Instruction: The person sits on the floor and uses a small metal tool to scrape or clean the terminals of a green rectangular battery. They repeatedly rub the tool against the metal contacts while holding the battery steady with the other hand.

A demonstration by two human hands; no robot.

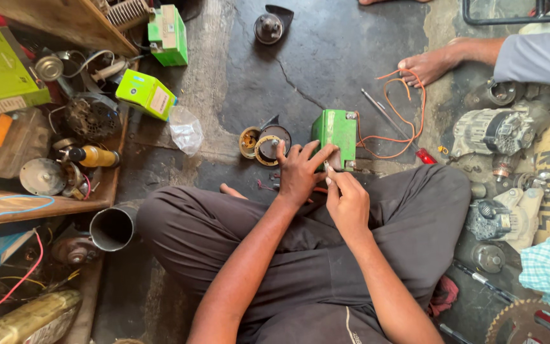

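I sit cross-legged on a dark floor. A small green battery [333, 131] stands in front of my knees, with orange wires [397, 121] looping off its right side. My left hand [299, 171] rests its fingers against the battery's near face. My right hand [346, 199] pinches a small thin metal piece [326, 167] right beside the left fingers, at the battery's lower edge. A round black horn-like part [272, 141] and a yellowish ring [249, 141] lie just left of the battery.
Another person's bare foot [429, 64] and grey trouser leg [539, 57] reach in at top right. A red-handled screwdriver [397, 127] lies by the wires. Alternators and metal parts [498, 130] crowd the right. Green boxes [146, 93], a bottle [93, 156] and a pipe [112, 227] stand left.
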